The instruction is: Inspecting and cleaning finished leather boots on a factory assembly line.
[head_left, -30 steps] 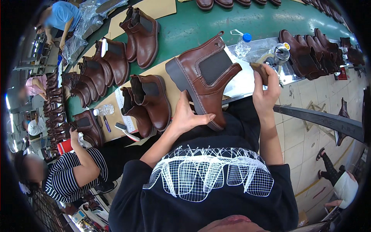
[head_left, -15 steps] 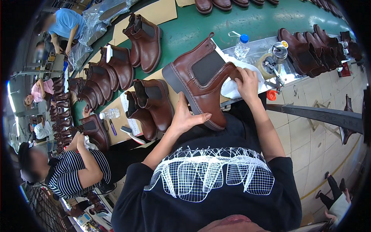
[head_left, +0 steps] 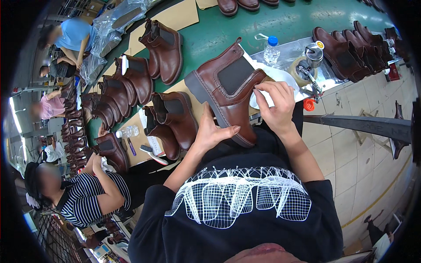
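Observation:
A brown leather ankle boot [head_left: 234,111] with a dark elastic side panel [head_left: 234,75] is held tilted over my lap, its sole facing left. Around its sole edge, my left hand [head_left: 212,133] grips the boot, thumb stretched along the upper. My right hand [head_left: 278,105] is closed in a pinch at the boot's right edge, near the elastic panel; whatever is between the fingertips is too small to make out. A white cloth or paper [head_left: 289,85] lies behind the right hand. A pair of similar boots [head_left: 177,118] stands just left of my left hand.
On the green table [head_left: 219,28] are more brown boots [head_left: 169,55], a blue-capped bottle [head_left: 272,51] and a metal-lidded jar [head_left: 302,70]. A brush [head_left: 153,154] lies at left, near a co-worker in stripes [head_left: 94,193]. A metal bar [head_left: 359,125] juts out at right.
My right hand has shifted slightly left and down from the boot's upper edge, its fingers now drawn into a pinch. My left hand and the boot have hardly moved.

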Available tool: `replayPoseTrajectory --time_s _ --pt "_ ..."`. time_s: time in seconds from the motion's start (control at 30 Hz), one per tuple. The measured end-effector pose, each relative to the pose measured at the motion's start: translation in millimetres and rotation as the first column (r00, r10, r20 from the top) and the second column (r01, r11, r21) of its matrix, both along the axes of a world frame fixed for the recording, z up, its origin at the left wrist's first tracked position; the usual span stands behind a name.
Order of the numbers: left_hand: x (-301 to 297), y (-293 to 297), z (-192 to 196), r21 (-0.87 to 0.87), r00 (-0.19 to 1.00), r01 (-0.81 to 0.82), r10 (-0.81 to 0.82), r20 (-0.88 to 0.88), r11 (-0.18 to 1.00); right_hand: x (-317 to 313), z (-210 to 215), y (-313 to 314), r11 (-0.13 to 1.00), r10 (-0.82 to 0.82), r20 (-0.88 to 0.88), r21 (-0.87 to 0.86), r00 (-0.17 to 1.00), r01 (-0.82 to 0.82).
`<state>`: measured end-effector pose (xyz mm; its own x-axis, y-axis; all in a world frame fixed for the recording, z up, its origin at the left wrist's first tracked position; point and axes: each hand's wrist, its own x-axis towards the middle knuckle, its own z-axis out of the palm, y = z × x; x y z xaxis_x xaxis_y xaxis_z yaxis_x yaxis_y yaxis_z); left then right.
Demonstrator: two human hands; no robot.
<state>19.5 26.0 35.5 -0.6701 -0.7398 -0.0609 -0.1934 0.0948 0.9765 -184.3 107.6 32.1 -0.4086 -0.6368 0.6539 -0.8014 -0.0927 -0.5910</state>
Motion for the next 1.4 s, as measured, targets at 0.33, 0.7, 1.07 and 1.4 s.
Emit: replayPoseTrajectory --time_s 0.33,0.7,1.07,1.4 --pt "-7 7 6 0.083 0.995 0.01 -0.018 0.099 0.997 3 4 1 0.989 0.146 0.047 0.025 0.988 -0.147" --pt "-57 -87 -64 0.836 0.693 0.023 0.594 -0.408 0.548 -15 -21 48 0.948 -0.014 0.468 0.287 0.884 -0.137" --pt "-211 -384 -120 0.871 0.523 0.248 0.699 -0.488 0.423 -56 -59 100 0.813 -0.448 0.449 0.564 0.773 0.143" --pt "-201 -383 -170 0.842 0.741 -0.326 0.67 -0.055 0.429 -115 -92 83 0.754 -0.574 0.254 0.535 0.779 0.381"
